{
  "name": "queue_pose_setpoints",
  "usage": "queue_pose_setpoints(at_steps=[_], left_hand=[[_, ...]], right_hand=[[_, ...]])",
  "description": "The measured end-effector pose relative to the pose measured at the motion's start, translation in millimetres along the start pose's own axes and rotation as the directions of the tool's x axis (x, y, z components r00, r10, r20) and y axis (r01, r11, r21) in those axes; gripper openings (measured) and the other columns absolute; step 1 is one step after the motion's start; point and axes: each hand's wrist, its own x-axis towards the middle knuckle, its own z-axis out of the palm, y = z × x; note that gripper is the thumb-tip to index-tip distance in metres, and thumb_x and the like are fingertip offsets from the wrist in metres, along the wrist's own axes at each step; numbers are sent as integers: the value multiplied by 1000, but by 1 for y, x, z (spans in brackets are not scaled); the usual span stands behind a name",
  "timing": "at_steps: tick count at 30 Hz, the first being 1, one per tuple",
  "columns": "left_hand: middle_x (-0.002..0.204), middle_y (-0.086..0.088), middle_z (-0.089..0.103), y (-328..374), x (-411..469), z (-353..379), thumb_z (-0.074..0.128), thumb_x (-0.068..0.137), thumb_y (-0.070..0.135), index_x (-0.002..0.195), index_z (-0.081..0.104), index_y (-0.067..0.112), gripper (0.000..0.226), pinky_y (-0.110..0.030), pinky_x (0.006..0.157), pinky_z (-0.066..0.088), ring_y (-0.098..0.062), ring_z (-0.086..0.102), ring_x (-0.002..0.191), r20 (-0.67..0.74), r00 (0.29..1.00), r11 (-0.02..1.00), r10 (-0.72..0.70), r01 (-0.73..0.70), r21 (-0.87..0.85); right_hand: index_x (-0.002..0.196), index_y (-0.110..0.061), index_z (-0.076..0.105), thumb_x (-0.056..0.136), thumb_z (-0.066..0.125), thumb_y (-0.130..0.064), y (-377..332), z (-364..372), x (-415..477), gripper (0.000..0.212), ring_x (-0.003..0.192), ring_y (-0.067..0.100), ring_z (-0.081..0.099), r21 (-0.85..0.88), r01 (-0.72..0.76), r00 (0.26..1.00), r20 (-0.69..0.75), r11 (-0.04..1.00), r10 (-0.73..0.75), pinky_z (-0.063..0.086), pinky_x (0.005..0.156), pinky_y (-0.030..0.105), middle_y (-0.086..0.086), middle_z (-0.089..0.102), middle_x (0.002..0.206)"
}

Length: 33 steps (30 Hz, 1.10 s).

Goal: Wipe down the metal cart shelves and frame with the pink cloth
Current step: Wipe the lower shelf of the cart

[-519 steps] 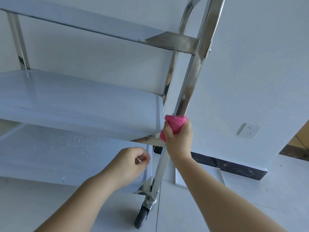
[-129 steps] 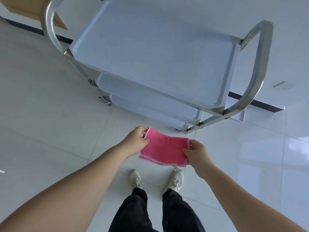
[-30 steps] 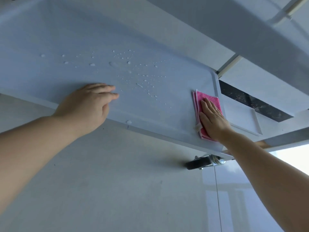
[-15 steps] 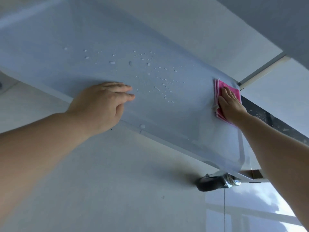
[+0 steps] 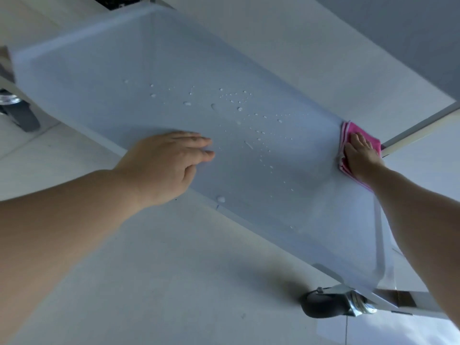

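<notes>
The cart's bottom shelf [image 5: 104, 78] fills the view, a flat metal tray with a raised rim and water drops [image 5: 231, 103] scattered across its middle. My left hand [image 5: 164, 163] lies flat on the shelf near its front edge, fingers straight. My right hand [image 5: 361, 155] presses the folded pink cloth [image 5: 358, 131] flat against the shelf's far right corner, fingers straight on top of it. Most of the cloth is hidden under my hand.
A black caster wheel [image 5: 323, 303] sits under the shelf's near right corner and another wheel [image 5: 21, 115] at the left edge. The underside of the shelf above [image 5: 398, 33] hangs over the top right. Pale floor tiles [image 5: 174, 282] lie below.
My right hand has slid the pink cloth farther along the shelf into its far right corner. My left hand stays flat on the shelf. The view has shifted and shows more of the shelf.
</notes>
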Motion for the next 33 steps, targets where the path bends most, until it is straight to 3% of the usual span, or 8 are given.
queue_pose_setpoints(at_steps=[4,9,12,14,16,20,29,33], left_hand=[[135,2,55,2,2,2,15,81,30,122,63,20,64,-20,106,23,-16,50,126,-5,1000,1000,-8,8,1],[133,0,56,2,2,0,18,82,29,120,65,18,61,-19,106,22,-17,51,125,-11,1000,1000,2,-2,-8],[128,-4,60,1,2,1,21,82,26,115,68,14,58,-33,105,31,-22,56,120,0,1000,999,27,-27,21],[126,-6,62,1,3,2,24,83,25,113,69,12,56,-39,104,35,-25,58,117,3,999,999,40,-40,24],[123,-9,64,1,4,2,26,83,22,109,70,10,53,-44,100,41,-28,60,114,-5,998,998,61,-61,20],[116,-14,66,0,7,2,30,81,20,103,72,7,49,-53,91,47,-34,64,106,11,995,994,104,-104,15],[116,-14,67,0,9,2,31,78,20,99,73,9,49,-49,90,47,-33,64,106,70,993,995,97,-95,-37],[118,-14,66,-2,8,3,45,74,12,101,72,8,39,-48,95,45,-33,62,110,64,996,997,55,-51,-63]], right_hand=[[148,-7,26,102,28,-24,-6,3,2,50,145,29,17,22,21,999,-38,1000,-20,15,119,43,13,21,157],[151,-8,18,92,13,-43,-4,18,3,68,148,30,6,-146,59,998,33,988,-55,10,119,50,9,7,161],[152,-11,16,82,2,-51,-15,21,-17,82,148,29,3,-130,69,997,27,989,-66,7,120,49,8,5,161],[153,-16,12,89,4,-52,-31,19,-40,74,148,25,1,-43,31,999,22,999,-30,3,121,43,4,2,161],[153,-18,7,101,15,-40,-47,18,-64,57,148,22,0,24,15,1000,16,1000,-16,0,121,37,3,-1,161],[153,-17,6,104,19,-32,-71,15,-106,53,148,20,-2,46,30,1000,7,998,-30,-2,120,31,3,-3,161],[152,-20,-2,104,17,-34,-112,16,-182,54,147,16,-9,24,-40,994,99,999,38,-9,115,25,0,-10,160],[151,-19,-7,89,-1,-50,-123,22,-200,69,146,16,-15,-31,28,994,107,999,-24,-9,119,30,-3,-16,157]])
